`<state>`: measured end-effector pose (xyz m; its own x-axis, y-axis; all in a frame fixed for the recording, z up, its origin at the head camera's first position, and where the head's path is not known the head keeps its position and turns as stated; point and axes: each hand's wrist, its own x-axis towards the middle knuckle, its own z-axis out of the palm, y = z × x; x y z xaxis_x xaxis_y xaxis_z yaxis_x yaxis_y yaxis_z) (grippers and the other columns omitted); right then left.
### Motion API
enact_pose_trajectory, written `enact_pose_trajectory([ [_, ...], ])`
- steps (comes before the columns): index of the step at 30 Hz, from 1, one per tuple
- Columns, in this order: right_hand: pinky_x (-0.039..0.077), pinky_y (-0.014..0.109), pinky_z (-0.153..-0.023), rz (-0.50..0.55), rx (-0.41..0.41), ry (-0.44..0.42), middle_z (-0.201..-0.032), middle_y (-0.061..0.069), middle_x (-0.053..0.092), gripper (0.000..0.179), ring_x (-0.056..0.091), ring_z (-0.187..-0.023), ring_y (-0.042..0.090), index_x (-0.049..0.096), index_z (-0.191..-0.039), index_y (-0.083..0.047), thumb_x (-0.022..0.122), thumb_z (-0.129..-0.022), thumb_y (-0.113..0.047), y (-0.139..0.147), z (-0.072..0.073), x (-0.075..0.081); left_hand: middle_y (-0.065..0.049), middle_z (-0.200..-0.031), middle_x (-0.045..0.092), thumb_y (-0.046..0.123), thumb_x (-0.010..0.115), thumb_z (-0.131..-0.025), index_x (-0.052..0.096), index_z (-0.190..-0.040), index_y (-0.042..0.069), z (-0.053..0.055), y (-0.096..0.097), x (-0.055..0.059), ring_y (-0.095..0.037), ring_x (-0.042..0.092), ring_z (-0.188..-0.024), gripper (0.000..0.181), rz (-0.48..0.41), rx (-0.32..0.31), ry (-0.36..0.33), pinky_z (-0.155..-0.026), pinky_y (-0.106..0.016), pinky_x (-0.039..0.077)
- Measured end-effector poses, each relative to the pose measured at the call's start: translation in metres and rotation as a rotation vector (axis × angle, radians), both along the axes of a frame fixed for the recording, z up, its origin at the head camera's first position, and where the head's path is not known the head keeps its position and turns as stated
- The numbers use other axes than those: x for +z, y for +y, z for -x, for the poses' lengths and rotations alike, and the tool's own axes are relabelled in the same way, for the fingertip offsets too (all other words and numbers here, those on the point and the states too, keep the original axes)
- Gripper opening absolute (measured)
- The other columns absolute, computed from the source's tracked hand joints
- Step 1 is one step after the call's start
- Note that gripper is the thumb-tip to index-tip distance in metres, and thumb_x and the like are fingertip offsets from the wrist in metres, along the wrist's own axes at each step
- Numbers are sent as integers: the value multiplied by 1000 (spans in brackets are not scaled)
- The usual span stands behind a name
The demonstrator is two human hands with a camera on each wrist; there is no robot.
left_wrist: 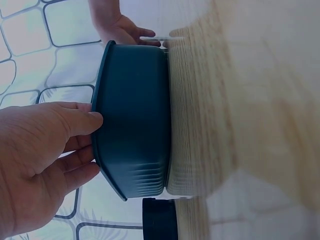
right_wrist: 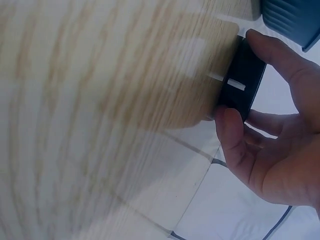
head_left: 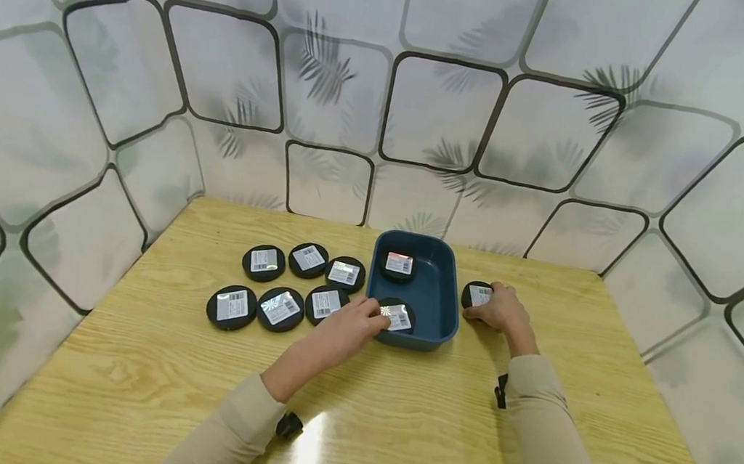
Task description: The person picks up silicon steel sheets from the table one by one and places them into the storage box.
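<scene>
My left hand (head_left: pixel 354 327) is at the near left corner of a dark blue plastic bin (head_left: pixel 451 296), thumb and fingers pinching its rim in the left wrist view. Inside the bin lie two black round discs with labels, one disc (head_left: pixel 399 265) toward the back and another disc (head_left: pixel 399 316) by my left fingertips. To the right of the bin, my right hand (head_left: pixel 500 309) grips a black disc (right_wrist: pixel 242 75) by its edge. The disc stands low on the table, a white mark showing on its side, its label partly covered by my fingers.
Left of the bin, several more labelled black discs lie in two rows on the wooden table (head_left: pixel 409 424), such as this disc (head_left: pixel 231 306) and this one (head_left: pixel 263 263). A patterned curtain (head_left: pixel 335 112) borders the table's back and sides.
</scene>
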<state>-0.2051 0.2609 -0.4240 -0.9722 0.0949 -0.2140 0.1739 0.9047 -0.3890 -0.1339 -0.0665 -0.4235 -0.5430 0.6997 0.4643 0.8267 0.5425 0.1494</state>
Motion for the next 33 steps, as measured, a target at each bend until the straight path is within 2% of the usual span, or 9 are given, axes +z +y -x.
enact_pose_trajectory([
  [5, 47, 48, -75, -6, 5, 1, -118, 31, 46, 90, 54, -93, 39, 34, -144, 9, 77, -81, -39, 0, 1, 0, -4, -89, 56, 5, 66, -93, 71, -99, 12, -1, 0, 0, -20, 52, -84, 10, 2, -1, -3, -73, -28, 49],
  [13, 49, 39, -61, 18, -1, 2, -116, 30, 46, 88, 55, -88, 36, 35, -142, 9, 77, -81, -38, 1, 3, 3, -4, -90, 56, 5, 66, -94, 71, -100, 13, 2, 1, 2, -20, 52, -85, 11, 6, -2, -10, -75, -28, 49],
  [22, 46, 50, -78, 12, 13, 2, -118, 30, 48, 89, 54, -95, 39, 36, -142, 9, 77, -80, -40, 1, 5, 2, -4, -90, 56, 5, 66, -94, 72, -99, 12, 2, 0, 1, -20, 53, -86, 11, 10, 0, -25, -74, -29, 50],
  [33, 46, 50, -79, 18, 5, 0, -119, 30, 46, 89, 54, -96, 40, 34, -145, 8, 76, -82, -39, 1, 3, 3, -4, -89, 55, 4, 67, -93, 71, -99, 13, 3, 0, -1, -20, 52, -84, 11, -8, -13, -9, -75, -29, 49],
])
